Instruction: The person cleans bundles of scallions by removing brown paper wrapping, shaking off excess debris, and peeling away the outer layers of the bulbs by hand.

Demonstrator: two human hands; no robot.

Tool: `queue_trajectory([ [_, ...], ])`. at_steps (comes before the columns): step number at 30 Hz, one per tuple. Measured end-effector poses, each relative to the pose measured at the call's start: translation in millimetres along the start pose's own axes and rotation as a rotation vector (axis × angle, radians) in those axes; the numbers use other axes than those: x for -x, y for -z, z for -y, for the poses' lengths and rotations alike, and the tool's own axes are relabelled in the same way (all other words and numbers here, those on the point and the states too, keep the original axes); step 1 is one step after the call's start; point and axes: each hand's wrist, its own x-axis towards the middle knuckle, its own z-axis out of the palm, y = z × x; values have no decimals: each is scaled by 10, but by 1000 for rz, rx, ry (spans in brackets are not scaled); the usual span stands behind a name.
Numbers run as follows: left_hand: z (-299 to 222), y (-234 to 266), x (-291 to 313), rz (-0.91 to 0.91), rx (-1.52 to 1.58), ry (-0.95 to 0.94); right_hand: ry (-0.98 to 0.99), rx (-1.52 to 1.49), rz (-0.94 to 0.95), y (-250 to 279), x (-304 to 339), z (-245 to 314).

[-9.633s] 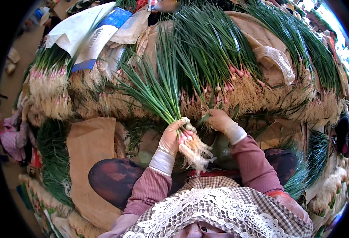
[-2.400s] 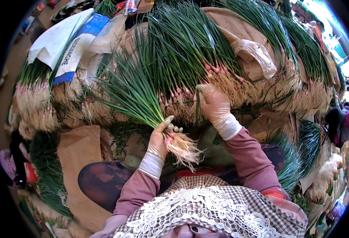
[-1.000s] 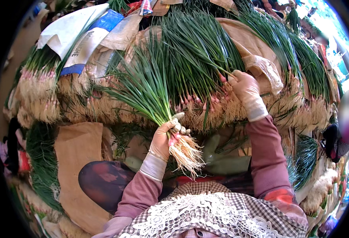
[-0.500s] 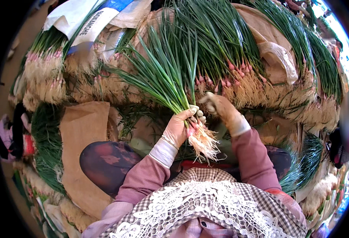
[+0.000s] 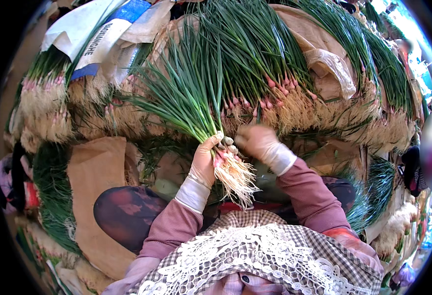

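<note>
My gloved left hand point(image 5: 204, 162) is closed around a bunch of spring onions point(image 5: 184, 105). The long green leaves fan up and to the left. Below the grip hang pink bulbs and pale stringy roots point(image 5: 235, 177). My gloved right hand point(image 5: 259, 141) hovers just right of the bunch, its fingers bent toward the left hand's fingertips. Motion smears those fingers, so whether they hold anything is unclear. Beyond both hands lies a wide row of similar spring onions point(image 5: 255, 54), with bulbs and roots facing me.
Brown sacking point(image 5: 98, 187) lies left of my knee, beside a heap of green leaves point(image 5: 54, 177). White and blue sacks point(image 5: 105, 37) cover onions at the far left. More sacking point(image 5: 321, 64) divides the far row. Another leafy pile point(image 5: 378, 184) stands at right.
The view has shifted slightly, and the bunch in my left hand sits a little further left. My right hand has come lower and closer to it.
</note>
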Motion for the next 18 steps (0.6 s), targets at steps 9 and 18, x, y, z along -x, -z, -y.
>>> queue_trajectory([
  [9, 153, -134, -19, 200, -17, 99, -302, 269, -363, 923, -553, -686],
  [18, -93, 60, -85, 60, -1, -82, -190, -1190, -326, 1266, -300, -705],
])
